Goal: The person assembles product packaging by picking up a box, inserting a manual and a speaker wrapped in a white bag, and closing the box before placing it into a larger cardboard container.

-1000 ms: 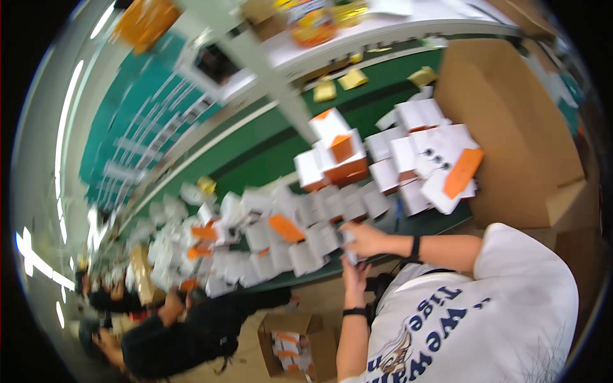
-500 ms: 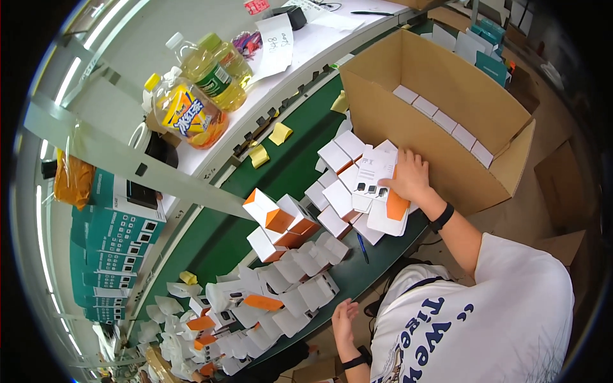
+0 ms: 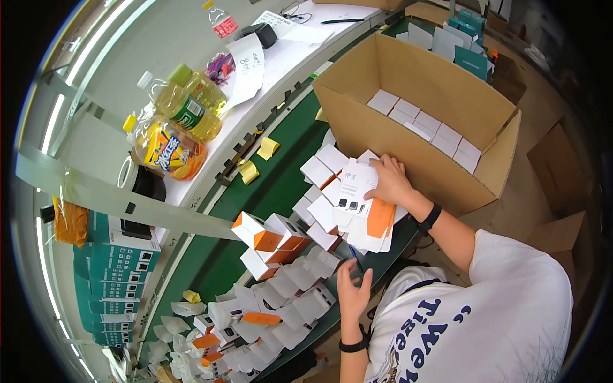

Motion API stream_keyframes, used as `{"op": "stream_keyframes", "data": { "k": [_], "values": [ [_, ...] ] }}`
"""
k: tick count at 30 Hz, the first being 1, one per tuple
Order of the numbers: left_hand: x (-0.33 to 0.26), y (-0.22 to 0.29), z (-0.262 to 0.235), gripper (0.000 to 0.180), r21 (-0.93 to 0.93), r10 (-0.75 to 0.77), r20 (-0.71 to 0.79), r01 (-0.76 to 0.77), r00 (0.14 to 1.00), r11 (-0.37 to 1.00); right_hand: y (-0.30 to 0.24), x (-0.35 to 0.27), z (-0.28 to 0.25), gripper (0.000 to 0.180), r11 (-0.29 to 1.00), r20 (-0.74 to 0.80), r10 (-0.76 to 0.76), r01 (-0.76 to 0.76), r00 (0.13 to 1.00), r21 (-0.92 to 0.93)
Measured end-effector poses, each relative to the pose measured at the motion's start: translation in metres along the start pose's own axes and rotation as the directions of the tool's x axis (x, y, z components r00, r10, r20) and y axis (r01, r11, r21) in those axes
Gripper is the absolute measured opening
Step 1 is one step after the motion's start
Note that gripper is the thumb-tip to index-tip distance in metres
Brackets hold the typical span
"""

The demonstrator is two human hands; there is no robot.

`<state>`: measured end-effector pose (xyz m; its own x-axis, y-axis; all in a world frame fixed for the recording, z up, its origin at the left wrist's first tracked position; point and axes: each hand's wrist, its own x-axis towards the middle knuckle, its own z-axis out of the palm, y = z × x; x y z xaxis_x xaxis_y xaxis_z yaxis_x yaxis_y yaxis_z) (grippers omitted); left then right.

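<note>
My right hand (image 3: 388,182) lies on a flat white box (image 3: 354,186) that tops a pile of white and orange small boxes (image 3: 357,220), with its fingers curled over the box's edge. The pile sits against the near wall of a big open cardboard carton (image 3: 408,137), which has a row of white boxes (image 3: 424,124) inside. My left hand (image 3: 353,288) hovers at the table's near edge with fingers apart and holds nothing. It is beside a blue pen (image 3: 355,258) and more small white boxes (image 3: 300,300).
A green conveyor belt (image 3: 281,172) carries yellow pads (image 3: 267,148) and several white and orange boxes (image 3: 268,239). On the white shelf behind it stand drink bottles (image 3: 185,112), a snack bag (image 3: 167,153) and papers (image 3: 246,64). Teal cartons (image 3: 118,268) are stacked at the left.
The view has swung from far down the belt to the cardboard carton. My right hand has settled on the white box pile. My left hand has come up to the table edge.
</note>
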<state>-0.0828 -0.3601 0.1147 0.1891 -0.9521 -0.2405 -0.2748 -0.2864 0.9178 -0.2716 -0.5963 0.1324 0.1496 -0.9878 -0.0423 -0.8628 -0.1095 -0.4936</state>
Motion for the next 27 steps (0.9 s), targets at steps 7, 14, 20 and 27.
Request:
{"op": "stream_keyframes", "data": {
  "k": [7, 14, 20, 27],
  "values": [
    [0.03, 0.036, 0.034, 0.07, 0.188, 0.208, -0.078, -0.19, 0.975, 0.964, 0.006, 0.0, -0.014, 0.063, 0.927, -0.258, -0.092, 0.178, 0.962, 0.33],
    [0.009, 0.123, 0.004, 0.086, 0.796, 0.488, -0.077, -0.241, 0.87, 0.556, -0.042, -0.023, -0.064, 0.037, 0.653, 0.046, -0.212, 0.106, 0.976, 0.75],
    [-0.035, 0.09, -0.049, 0.046, 0.328, 0.415, -0.554, -0.269, 0.722, 0.906, -0.128, -0.082, -0.062, 0.043, 0.198, 0.243, -0.676, -0.146, 0.696, 0.969],
    [-0.13, 0.045, -0.084, 0.041, -0.235, 0.05, -0.802, -0.392, 0.596, 0.89, -0.209, -0.147, -0.019, 0.069, 0.31, -0.001, -0.865, 0.535, 0.502, 0.786]
  ]
}}
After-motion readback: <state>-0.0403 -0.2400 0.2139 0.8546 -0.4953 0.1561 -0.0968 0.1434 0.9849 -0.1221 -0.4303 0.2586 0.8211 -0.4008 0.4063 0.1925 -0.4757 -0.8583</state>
